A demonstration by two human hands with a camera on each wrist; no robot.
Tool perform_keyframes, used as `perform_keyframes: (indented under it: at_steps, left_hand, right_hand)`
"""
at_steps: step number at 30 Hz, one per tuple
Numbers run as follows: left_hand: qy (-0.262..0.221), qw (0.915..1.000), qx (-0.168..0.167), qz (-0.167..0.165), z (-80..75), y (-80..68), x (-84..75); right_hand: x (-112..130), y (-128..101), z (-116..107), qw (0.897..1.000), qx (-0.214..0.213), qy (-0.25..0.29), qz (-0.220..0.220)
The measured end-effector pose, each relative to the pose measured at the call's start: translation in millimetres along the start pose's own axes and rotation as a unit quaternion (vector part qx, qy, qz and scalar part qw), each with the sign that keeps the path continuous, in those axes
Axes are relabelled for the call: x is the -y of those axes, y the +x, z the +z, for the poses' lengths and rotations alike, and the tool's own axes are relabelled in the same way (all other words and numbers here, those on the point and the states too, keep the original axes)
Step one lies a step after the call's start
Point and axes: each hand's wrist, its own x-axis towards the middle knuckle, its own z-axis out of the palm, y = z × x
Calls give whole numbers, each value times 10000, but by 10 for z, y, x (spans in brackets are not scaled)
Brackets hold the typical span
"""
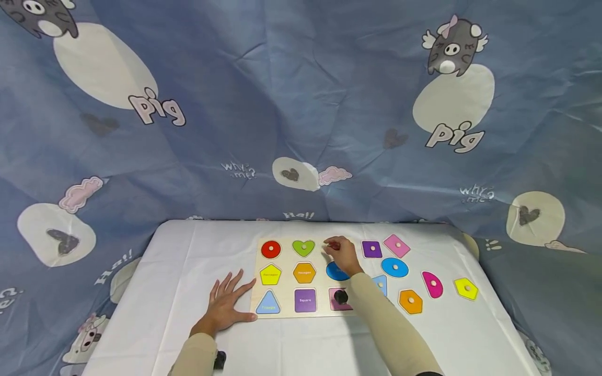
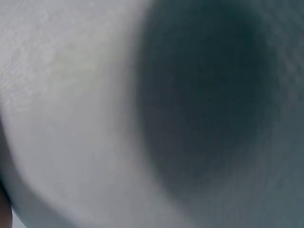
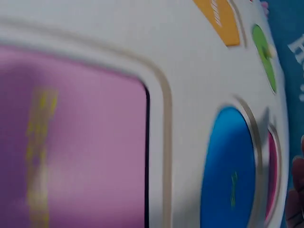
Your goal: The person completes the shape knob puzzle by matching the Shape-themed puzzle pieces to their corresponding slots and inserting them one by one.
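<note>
The puzzle board lies on the white-covered table, & everything below is placed relative to it. The right hand is over the board's far right corner, fingers curled together around a small red knob/piece; the piece itself is mostly hidden by the fingers, so its shape can't be told. The left hand lies flat on the cloth at the board's near left edge, fingers spread apart, thumb touching the board's edge beside the blue triangle; it grips nothing.

On the board: red circle & green heart in the far row, yellow pentagon & orange hexagon in the mid row, purple square in the near row. A blue recess shows just below the right hand.

Loose pieces lie on the cloth to the right of the board: purple piece, pink piece, blue oval, magenta piece, orange hexagon piece, & furthest from the board a yellow piece.

Left wrist view is blurred grey, nothing readable. Right wrist view shows board recesses close up, blurred.
</note>
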Motion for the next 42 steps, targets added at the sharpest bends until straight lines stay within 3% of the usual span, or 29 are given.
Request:
perform_keyframes:
  at_steps: [11,16,25,34,42]
  left_hand:
    - [46,9998,-179,48,8,-15,-12]
    - [63,10000,-44,-19,-18,-8,-5]
    - [86,9998,-181,10,-20,-19,16]
    - [27,9999,-102,33,4,8,-14]
    - [-8,10000,-66,-68,22,23,10]
  right_hand:
    - [-172,-172,-463,9993,-365,-115,-50]
    - [-295,-254,-625,9973,-713,95,159]
    - [-539,-454,-902,9945,-899,-48,542]
    - [-822,-721,-1279,9789,-1776,253,975]
    - [-1001,-945,-1523,9598,-2329,17,1568]
